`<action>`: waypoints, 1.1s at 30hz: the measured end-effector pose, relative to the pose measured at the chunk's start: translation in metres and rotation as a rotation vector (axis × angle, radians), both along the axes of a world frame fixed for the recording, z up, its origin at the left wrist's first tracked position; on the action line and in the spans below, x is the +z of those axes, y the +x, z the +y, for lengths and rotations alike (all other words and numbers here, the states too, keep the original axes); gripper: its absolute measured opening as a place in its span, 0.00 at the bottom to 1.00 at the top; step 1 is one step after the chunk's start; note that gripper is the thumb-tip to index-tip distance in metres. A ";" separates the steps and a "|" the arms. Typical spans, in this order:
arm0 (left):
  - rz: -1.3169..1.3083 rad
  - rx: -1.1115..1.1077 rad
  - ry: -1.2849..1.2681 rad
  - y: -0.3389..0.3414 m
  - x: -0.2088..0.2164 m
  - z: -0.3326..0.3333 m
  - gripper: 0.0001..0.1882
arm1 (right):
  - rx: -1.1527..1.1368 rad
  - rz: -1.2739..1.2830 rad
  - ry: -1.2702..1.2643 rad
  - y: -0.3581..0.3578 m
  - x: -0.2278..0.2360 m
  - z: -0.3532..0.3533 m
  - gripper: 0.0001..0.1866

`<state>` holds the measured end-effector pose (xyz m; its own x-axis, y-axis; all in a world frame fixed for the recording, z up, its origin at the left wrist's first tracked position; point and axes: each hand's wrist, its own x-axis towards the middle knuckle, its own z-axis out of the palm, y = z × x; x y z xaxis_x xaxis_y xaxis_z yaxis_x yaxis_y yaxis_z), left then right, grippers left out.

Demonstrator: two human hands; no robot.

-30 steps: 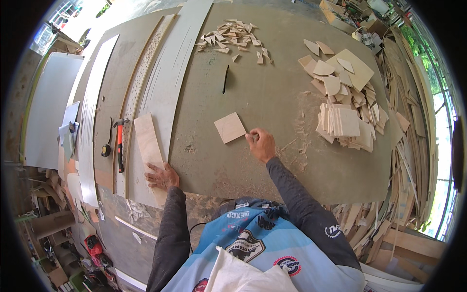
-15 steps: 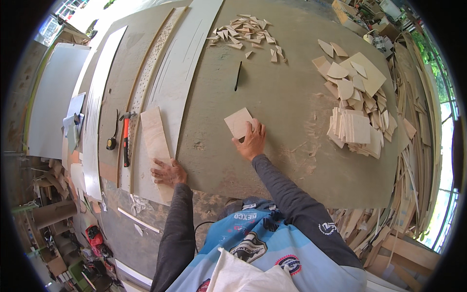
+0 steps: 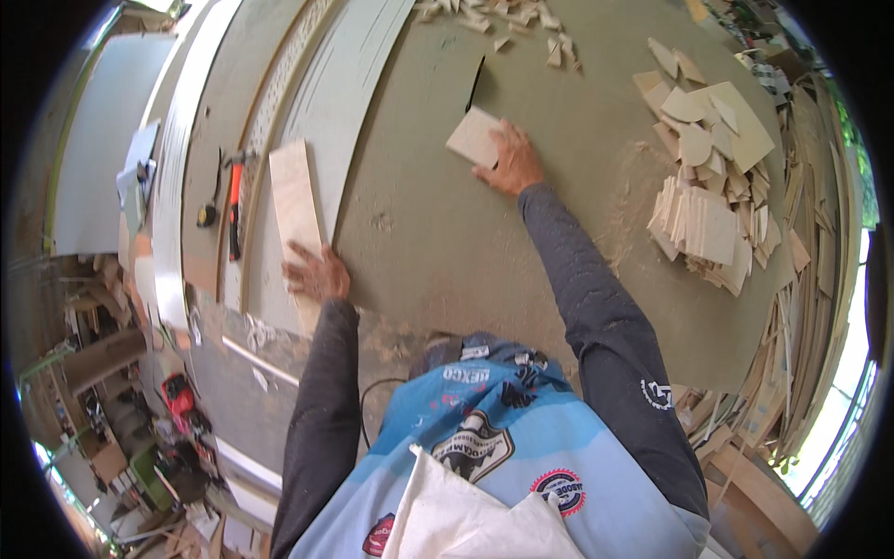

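My left hand lies with spread fingers on the lower part of a long, pale plywood strip, which rests on a white board. Out over the brown tabletop, my right hand grips a small four-sided plywood piece by its right side. The thumb is at the near edge and the other fingers are over the right corner. Just beyond this piece lies a thin black pen-like stick, its near end close to or touching the piece.
Left of the strip lie a hammer with an orange-and-black handle and a tape measure. Thin wood offcuts are scattered at the far edge. Plywood pieces are heaped on the right, and long boards stand beyond the table.
My right hand has moved the small plywood piece farther away, up to the black stick. The left hand stays on the strip. The whole view has shifted and turned slightly.
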<state>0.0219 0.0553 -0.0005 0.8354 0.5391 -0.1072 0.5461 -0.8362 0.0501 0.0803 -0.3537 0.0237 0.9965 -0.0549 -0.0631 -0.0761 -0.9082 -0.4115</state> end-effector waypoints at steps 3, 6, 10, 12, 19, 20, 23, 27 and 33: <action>-0.009 -0.078 -0.085 0.002 -0.001 -0.001 0.47 | -0.014 -0.027 -0.017 -0.006 -0.005 -0.013 0.41; -0.024 -0.145 -0.200 0.008 -0.011 0.010 0.50 | -0.010 -0.040 -0.027 -0.010 -0.004 -0.021 0.39; 0.113 -0.150 -0.341 0.005 -0.011 0.039 0.60 | 0.018 -0.001 -0.067 -0.006 -0.002 -0.012 0.37; 0.231 -0.145 -0.368 0.011 -0.002 0.035 0.65 | -0.016 0.018 -0.055 -0.006 -0.004 -0.012 0.37; 0.482 -0.178 -0.294 0.032 0.006 0.041 0.76 | -0.011 -0.003 -0.085 -0.008 -0.003 -0.013 0.37; 0.480 -0.171 -0.293 0.029 0.006 0.043 0.76 | -0.002 -0.003 -0.094 -0.009 -0.003 -0.011 0.37; 0.495 -0.165 -0.277 0.029 0.001 0.046 0.76 | 0.005 0.021 -0.129 -0.010 -0.001 -0.012 0.37; 0.556 -0.147 -0.263 0.034 0.009 0.042 0.76 | -0.005 0.053 -0.079 -0.007 -0.002 -0.014 0.38; 0.563 -0.132 -0.260 0.037 0.009 0.034 0.76 | -0.023 0.070 -0.041 -0.003 -0.001 -0.022 0.38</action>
<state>0.0592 0.0896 0.0089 0.6706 0.3332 -0.6628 0.4414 -0.8973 -0.0044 0.0768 -0.3759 0.0229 0.9881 -0.0821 -0.1298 -0.1248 -0.9219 -0.3669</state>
